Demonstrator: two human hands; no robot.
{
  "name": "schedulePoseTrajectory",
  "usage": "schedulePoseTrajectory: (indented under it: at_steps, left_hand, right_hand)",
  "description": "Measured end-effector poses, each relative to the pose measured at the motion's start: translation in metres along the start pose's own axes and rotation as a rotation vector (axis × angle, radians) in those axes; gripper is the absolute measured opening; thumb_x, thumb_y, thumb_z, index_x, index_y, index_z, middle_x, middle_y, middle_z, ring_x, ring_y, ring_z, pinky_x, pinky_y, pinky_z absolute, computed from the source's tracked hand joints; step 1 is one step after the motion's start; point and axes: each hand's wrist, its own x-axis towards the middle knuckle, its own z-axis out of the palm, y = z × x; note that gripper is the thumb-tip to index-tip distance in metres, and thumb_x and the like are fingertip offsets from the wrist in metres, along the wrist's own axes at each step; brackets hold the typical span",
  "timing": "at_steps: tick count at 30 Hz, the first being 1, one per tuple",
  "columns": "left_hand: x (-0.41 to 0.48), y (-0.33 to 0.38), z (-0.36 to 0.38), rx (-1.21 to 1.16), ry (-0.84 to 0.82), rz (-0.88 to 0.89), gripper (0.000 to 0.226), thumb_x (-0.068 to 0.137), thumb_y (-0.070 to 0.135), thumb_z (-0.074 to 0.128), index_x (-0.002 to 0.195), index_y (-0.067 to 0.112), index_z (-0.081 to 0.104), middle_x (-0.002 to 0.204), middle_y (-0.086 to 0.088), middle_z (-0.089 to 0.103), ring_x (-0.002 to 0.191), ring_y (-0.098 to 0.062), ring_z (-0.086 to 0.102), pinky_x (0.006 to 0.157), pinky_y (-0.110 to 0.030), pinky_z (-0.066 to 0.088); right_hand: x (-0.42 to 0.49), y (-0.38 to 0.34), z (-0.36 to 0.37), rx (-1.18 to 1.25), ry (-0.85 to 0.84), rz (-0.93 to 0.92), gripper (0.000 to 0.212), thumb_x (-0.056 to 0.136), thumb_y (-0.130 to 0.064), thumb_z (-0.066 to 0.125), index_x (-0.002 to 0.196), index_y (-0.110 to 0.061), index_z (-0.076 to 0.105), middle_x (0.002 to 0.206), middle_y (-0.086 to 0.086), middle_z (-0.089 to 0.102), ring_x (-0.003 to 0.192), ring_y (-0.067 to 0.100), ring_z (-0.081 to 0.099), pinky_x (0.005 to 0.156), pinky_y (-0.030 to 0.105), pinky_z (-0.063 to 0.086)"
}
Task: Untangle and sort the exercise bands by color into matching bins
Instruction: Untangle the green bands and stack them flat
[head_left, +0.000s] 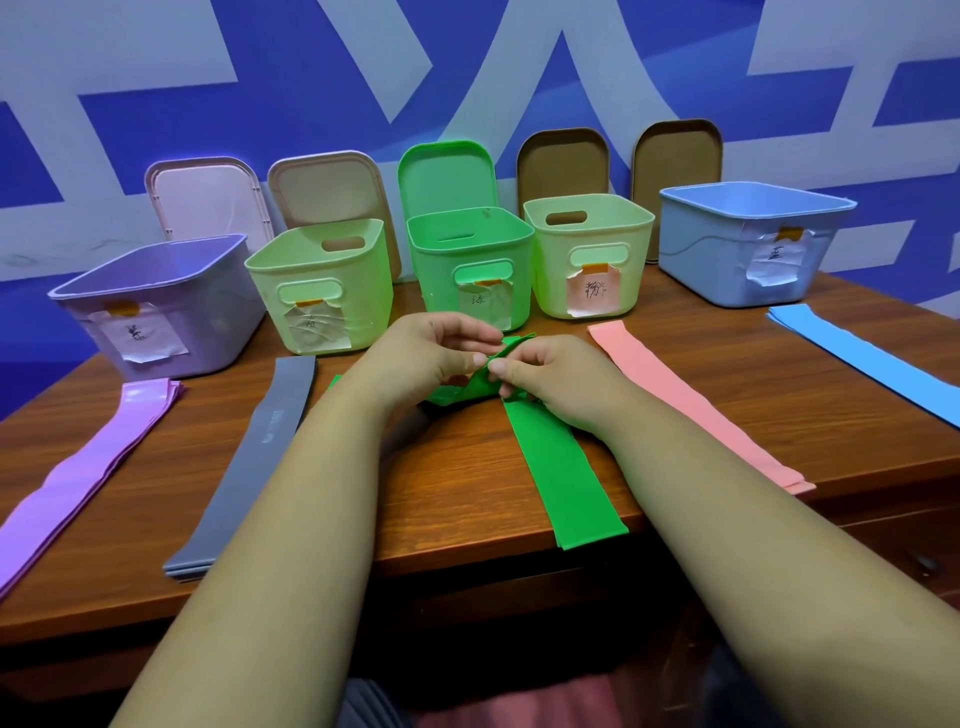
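Observation:
A green band (561, 467) lies across the middle of the wooden table (457, 478), its near end hanging over the front edge and its far end crumpled. My left hand (421, 353) and my right hand (540, 369) both pinch that crumpled far end, fingertips almost meeting. Flat on the table lie a purple band (88, 467) at the left, a grey band (254, 457), a pink band (691, 400) and a blue band (872, 358) at the right. Behind stand a purple bin (156, 306), a pale bin (322, 286), a green bin (467, 260), another pale bin (587, 254) and a blue bin (753, 239), each labelled.
Lids lean upright against the blue and white wall behind the bins. The table's front edge runs just under my forearms, and several bands overhang it. Bare wood shows between the laid-out bands.

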Motion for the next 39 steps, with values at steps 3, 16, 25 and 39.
schedulePoseTrajectory:
  at_steps: [3, 16, 25, 39]
  left_hand:
    - [0.001, 0.0, 0.002, 0.066, 0.046, 0.033, 0.03, 0.095, -0.007, 0.068, 0.112, 0.016, 0.077, 0.104, 0.0, 0.082, 0.091, -0.005, 0.074, 0.076, -0.025, 0.054]
    - [-0.002, 0.004, 0.009, 0.035, 0.075, 0.062, 0.025, 0.089, -0.007, 0.074, 0.109, 0.009, 0.078, 0.1, -0.01, 0.081, 0.092, -0.014, 0.076, 0.086, -0.029, 0.063]
    - [0.0, 0.004, 0.007, 0.065, 0.055, 0.06, 0.022, 0.094, -0.007, 0.071, 0.11, 0.008, 0.076, 0.098, -0.007, 0.08, 0.087, -0.01, 0.073, 0.077, -0.024, 0.059]
    - [0.01, 0.009, 0.005, 0.84, 0.418, 0.144, 0.022, 0.1, 0.009, 0.046, 0.083, 0.009, 0.06, 0.098, -0.013, 0.054, 0.092, -0.028, 0.051, 0.078, -0.034, 0.039]
  right_hand:
    - [0.001, -0.001, 0.0, -0.013, -0.006, -0.005, 0.028, 0.1, -0.047, 0.069, 0.087, -0.026, 0.081, 0.088, -0.007, 0.079, 0.091, 0.017, 0.07, 0.088, 0.041, 0.054]
    - [-0.004, -0.008, -0.001, -0.042, -0.045, -0.003, 0.04, 0.097, -0.062, 0.067, 0.081, -0.029, 0.081, 0.084, -0.01, 0.077, 0.084, 0.007, 0.068, 0.074, 0.032, 0.045]
    - [-0.004, -0.009, -0.002, -0.035, -0.085, -0.005, 0.028, 0.102, -0.047, 0.067, 0.088, -0.03, 0.083, 0.087, -0.012, 0.079, 0.089, 0.005, 0.069, 0.078, 0.031, 0.046]
    - [0.0, -0.007, -0.003, 0.046, 0.123, 0.081, 0.02, 0.091, -0.03, 0.063, 0.078, -0.022, 0.076, 0.088, 0.007, 0.076, 0.069, 0.014, 0.059, 0.068, 0.034, 0.048]
